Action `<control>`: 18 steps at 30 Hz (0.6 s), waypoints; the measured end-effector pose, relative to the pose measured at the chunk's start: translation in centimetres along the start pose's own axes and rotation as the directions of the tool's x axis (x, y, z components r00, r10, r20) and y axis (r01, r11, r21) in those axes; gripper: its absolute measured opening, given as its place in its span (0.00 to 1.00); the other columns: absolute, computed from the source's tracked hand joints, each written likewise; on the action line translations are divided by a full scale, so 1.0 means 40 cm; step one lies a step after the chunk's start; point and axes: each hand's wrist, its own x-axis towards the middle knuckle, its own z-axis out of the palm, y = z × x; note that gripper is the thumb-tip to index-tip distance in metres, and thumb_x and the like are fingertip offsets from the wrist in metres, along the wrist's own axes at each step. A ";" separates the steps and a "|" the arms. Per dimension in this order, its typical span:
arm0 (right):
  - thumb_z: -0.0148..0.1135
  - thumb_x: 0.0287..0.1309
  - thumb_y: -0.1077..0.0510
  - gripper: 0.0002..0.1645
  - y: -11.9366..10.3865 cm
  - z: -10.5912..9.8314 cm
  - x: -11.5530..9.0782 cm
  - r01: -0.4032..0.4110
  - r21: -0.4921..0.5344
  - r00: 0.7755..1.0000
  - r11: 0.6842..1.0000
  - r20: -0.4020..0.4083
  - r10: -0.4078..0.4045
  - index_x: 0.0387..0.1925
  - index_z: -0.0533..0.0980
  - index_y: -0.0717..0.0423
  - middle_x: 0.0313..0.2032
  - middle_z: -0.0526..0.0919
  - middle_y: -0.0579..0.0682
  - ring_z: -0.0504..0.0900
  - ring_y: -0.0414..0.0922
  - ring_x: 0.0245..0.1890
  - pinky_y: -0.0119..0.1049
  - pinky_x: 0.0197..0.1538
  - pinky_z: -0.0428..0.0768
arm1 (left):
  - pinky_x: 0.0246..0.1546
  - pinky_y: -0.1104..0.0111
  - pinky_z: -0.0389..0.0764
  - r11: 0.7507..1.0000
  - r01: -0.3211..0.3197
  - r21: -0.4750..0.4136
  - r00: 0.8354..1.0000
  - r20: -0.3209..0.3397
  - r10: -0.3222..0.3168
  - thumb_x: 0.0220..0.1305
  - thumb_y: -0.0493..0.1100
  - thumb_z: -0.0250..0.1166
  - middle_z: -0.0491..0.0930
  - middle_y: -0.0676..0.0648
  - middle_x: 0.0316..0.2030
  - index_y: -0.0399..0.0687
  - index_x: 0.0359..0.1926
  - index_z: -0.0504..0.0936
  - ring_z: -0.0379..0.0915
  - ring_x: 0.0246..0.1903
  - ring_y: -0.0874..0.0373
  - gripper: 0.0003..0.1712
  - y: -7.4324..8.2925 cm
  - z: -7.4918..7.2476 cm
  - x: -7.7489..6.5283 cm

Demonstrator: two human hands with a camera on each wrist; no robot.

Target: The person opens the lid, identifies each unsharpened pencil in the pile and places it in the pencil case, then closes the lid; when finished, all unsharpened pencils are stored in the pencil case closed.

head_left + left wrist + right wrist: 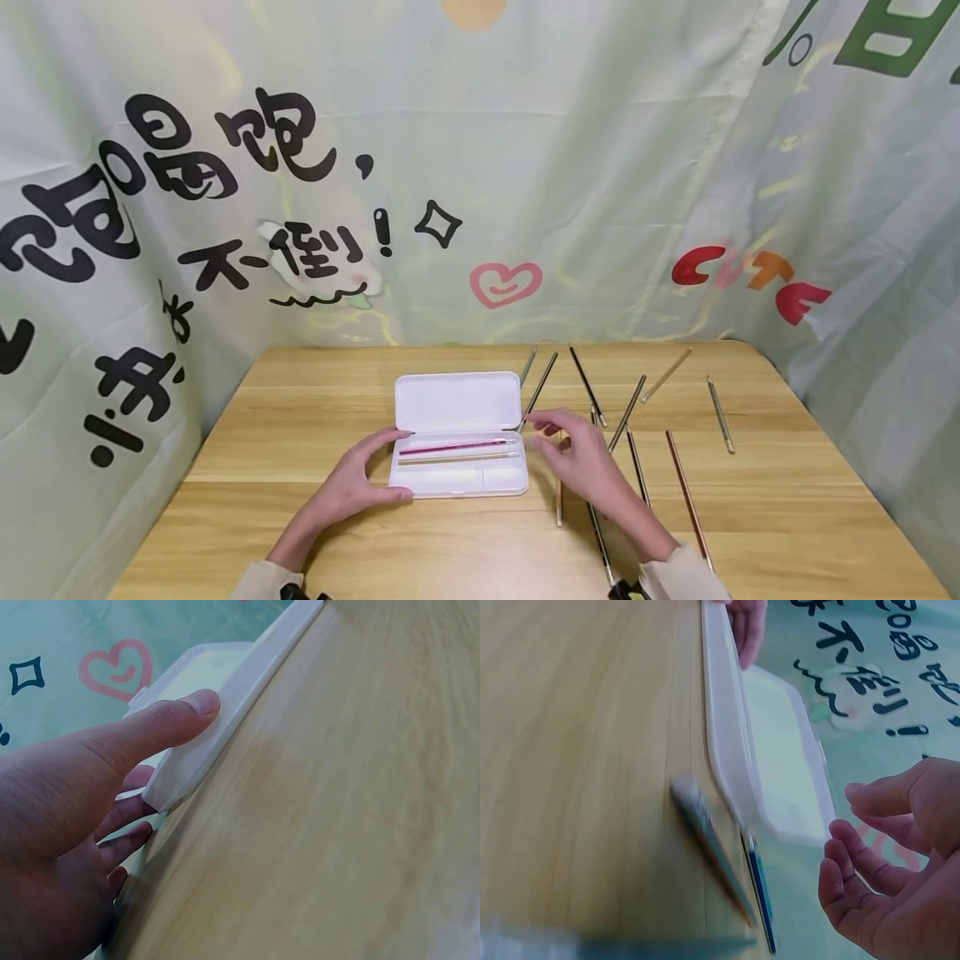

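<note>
A white pencil case [442, 482] lies on the table with its lid [457, 402] raised at the back. Inside it, a magenta pencil [452, 447] and a gold-coloured pencil [457, 458] lie lengthwise. My left hand [352, 479] holds the case's left end, thumb on the front wall and fingers around the back, as the left wrist view shows. Just right of the case is my right hand [581, 457], fingers loosely bent. Nothing shows between its fingers in the right wrist view. A dark pencil [542, 383] slants behind its fingertips, beside the lid.
Several loose pencils are scattered over the table's right half, among them a red-brown pencil [686, 492], a grey pencil [721, 415] and a tan pencil [667, 375]. An orange-brown pencil [559, 504] lies beneath the right hand. A printed curtain [600, 208] hangs behind the wooden table [285, 433].
</note>
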 end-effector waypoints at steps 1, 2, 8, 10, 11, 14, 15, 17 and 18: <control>0.72 0.57 0.70 0.20 0.006 -0.011 -0.006 0.005 -0.006 1.000 1.000 -0.012 -0.005 0.52 0.83 0.59 0.44 0.86 0.54 0.83 0.46 0.41 0.36 0.38 0.86 | 0.67 0.31 0.57 1.000 0.001 -0.001 1.000 0.000 -0.001 0.47 0.56 0.84 0.69 0.39 0.71 0.57 0.69 0.75 0.60 0.71 0.34 0.47 0.000 0.000 0.000; 0.72 0.57 0.70 0.20 0.011 -0.023 -0.012 0.005 -0.009 1.000 1.000 -0.021 -0.006 0.52 0.83 0.59 0.44 0.86 0.55 0.83 0.46 0.41 0.36 0.38 0.86 | 0.67 0.31 0.57 1.000 0.004 0.001 1.000 0.001 -0.004 0.47 0.56 0.84 0.69 0.39 0.71 0.58 0.69 0.75 0.60 0.71 0.34 0.47 -0.001 0.000 -0.001; 0.72 0.55 0.72 0.22 0.048 -0.093 -0.061 0.005 -0.062 0.995 0.998 -0.096 -0.011 0.52 0.82 0.59 0.41 0.85 0.55 0.83 0.44 0.38 0.34 0.35 0.85 | 0.68 0.32 0.57 1.000 0.012 -0.004 1.000 0.002 -0.012 0.47 0.57 0.84 0.68 0.40 0.71 0.59 0.69 0.75 0.60 0.71 0.35 0.48 -0.001 -0.001 -0.001; 0.73 0.55 0.72 0.22 0.060 -0.118 -0.078 -0.010 -0.091 0.993 0.996 -0.117 -0.001 0.53 0.82 0.59 0.40 0.84 0.54 0.83 0.43 0.38 0.33 0.35 0.85 | 0.68 0.32 0.57 1.000 0.012 -0.005 1.000 -0.001 -0.012 0.47 0.56 0.84 0.68 0.39 0.71 0.59 0.69 0.75 0.60 0.71 0.35 0.47 -0.002 -0.001 -0.001; 0.73 0.55 0.71 0.23 0.066 -0.131 -0.087 -0.018 -0.108 0.992 0.994 -0.128 0.004 0.53 0.82 0.59 0.40 0.84 0.54 0.83 0.43 0.38 0.33 0.34 0.85 | 0.67 0.31 0.58 1.000 0.007 -0.003 1.000 -0.002 -0.007 0.47 0.56 0.84 0.69 0.39 0.71 0.58 0.69 0.75 0.60 0.71 0.34 0.47 -0.002 -0.001 -0.001; 0.73 0.55 0.70 0.25 0.085 -0.175 -0.111 -0.043 -0.168 0.988 0.985 -0.154 0.017 0.55 0.80 0.61 0.41 0.83 0.55 0.82 0.45 0.38 0.31 0.33 0.84 | 0.67 0.31 0.58 1.000 0.007 -0.003 1.000 -0.002 -0.007 0.47 0.56 0.84 0.69 0.39 0.71 0.58 0.69 0.76 0.60 0.71 0.35 0.47 -0.002 0.000 -0.001; 0.73 0.56 0.69 0.25 0.092 -0.190 -0.119 -0.049 -0.193 0.987 0.980 -0.160 0.018 0.56 0.79 0.61 0.42 0.82 0.56 0.81 0.47 0.38 0.31 0.33 0.83 | 0.67 0.31 0.58 1.000 0.009 -0.005 1.000 0.000 -0.009 0.47 0.56 0.84 0.68 0.39 0.71 0.58 0.69 0.75 0.60 0.71 0.35 0.47 0.000 0.000 -0.001; 0.73 0.56 0.68 0.27 0.106 -0.218 -0.135 -0.057 -0.239 0.984 0.969 -0.180 0.013 0.58 0.78 0.61 0.43 0.81 0.57 0.80 0.49 0.39 0.30 0.31 0.81 | 0.67 0.32 0.58 1.000 0.014 -0.007 1.000 0.002 -0.014 0.47 0.56 0.84 0.68 0.39 0.71 0.58 0.69 0.75 0.60 0.71 0.35 0.47 0.001 0.001 -0.001; 0.74 0.56 0.68 0.28 0.114 -0.231 -0.143 -0.064 -0.262 0.983 0.963 -0.184 0.016 0.59 0.77 0.62 0.44 0.81 0.58 0.80 0.50 0.38 0.30 0.31 0.81 | 0.67 0.32 0.58 1.000 0.017 -0.007 1.000 0.002 -0.017 0.47 0.56 0.84 0.68 0.39 0.71 0.58 0.69 0.75 0.60 0.71 0.35 0.47 0.001 0.000 -0.002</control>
